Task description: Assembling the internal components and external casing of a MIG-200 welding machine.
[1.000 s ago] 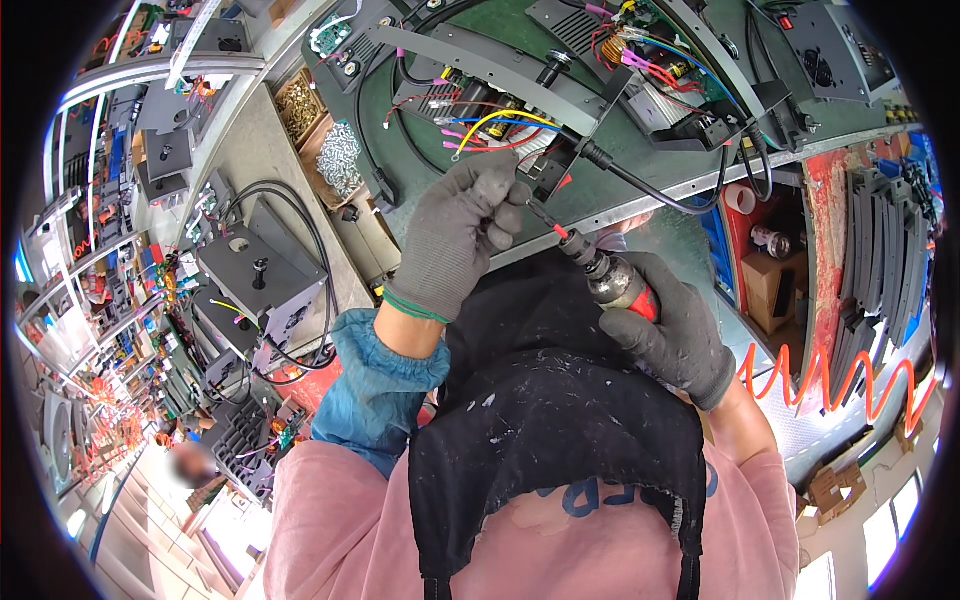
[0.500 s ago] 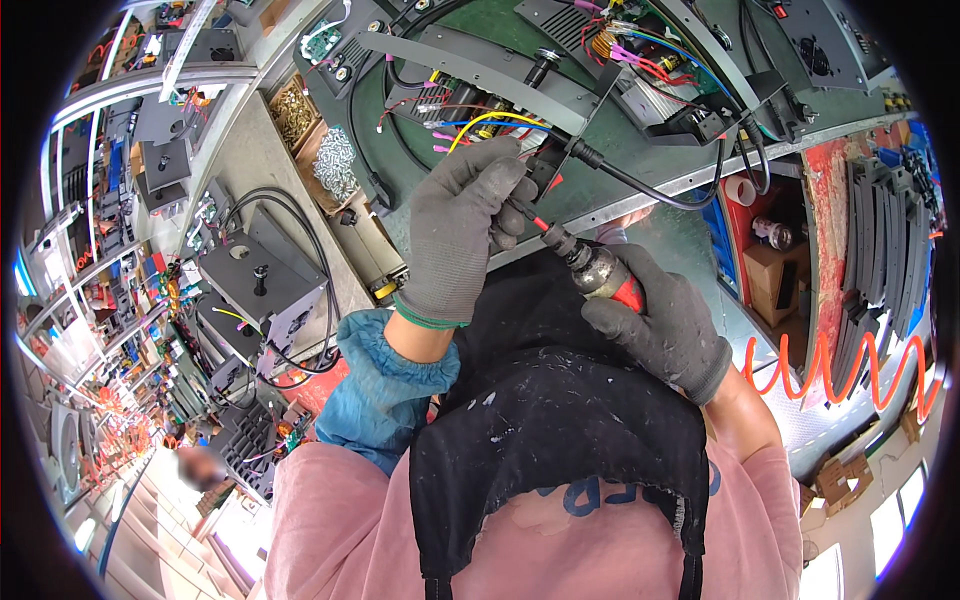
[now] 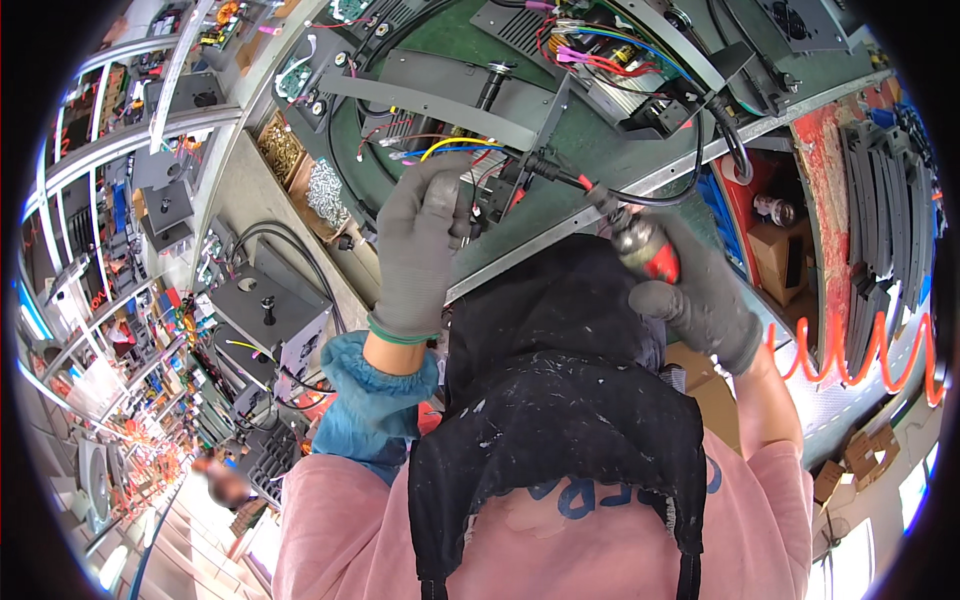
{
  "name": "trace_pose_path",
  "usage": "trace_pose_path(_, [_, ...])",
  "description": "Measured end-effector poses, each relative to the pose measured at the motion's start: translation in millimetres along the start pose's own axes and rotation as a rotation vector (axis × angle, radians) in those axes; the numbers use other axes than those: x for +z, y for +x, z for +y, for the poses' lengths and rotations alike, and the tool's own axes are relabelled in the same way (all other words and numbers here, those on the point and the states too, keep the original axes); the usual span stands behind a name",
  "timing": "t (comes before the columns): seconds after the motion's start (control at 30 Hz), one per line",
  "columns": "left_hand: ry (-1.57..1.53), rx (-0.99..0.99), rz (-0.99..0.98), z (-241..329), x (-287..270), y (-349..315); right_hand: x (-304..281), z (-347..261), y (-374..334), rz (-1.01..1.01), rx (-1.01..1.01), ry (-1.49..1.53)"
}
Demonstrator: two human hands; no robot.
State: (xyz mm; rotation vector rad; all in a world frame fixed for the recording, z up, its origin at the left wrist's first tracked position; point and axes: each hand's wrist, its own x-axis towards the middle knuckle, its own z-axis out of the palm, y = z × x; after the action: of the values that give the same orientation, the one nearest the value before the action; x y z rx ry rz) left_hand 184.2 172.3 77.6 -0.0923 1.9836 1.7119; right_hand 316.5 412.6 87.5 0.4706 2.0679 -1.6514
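Observation:
My right hand [image 3: 705,290], in a grey glove, is wrapped round a red and metallic power screwdriver [image 3: 638,243]. Its red-tipped bit points up and left, close to a black cable on the unit. At the near left edge of a dark grey metal chassis [image 3: 420,75], my gloved left hand [image 3: 420,245] has its fingers curled and pressed together; whatever is between them is hidden. Yellow and blue wires [image 3: 455,146] run just beyond those fingertips. A black power cable [image 3: 650,198] leaves the chassis at the right and loops over the bench edge.
On the green bench [image 3: 590,160] a second opened unit [image 3: 620,90] stands to the right. Boxes of brass-coloured screws [image 3: 285,145] and silver screws [image 3: 326,195] sit at left. An orange coiled hose [image 3: 860,355] hangs at right, near stacked grey panels [image 3: 880,220].
The screwdriver in my right hand has moved up and right, away from my left hand. My left hand has shifted left and slightly down. The whole view has shifted slightly.

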Motion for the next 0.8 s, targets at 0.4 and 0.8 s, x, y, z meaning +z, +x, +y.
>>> trace_pose_path(0.4, [1.348, 0.625, -0.116, 17.7, 45.1, 42.0, -26.6, 6.9, 36.5, -0.025, 0.116, -0.437])
trace_pose_path(0.8, [1.312, 0.661, -0.156, 15.4, 41.4, 45.1, -35.3, 4.4, 51.4, 0.000, -0.029, -0.756])
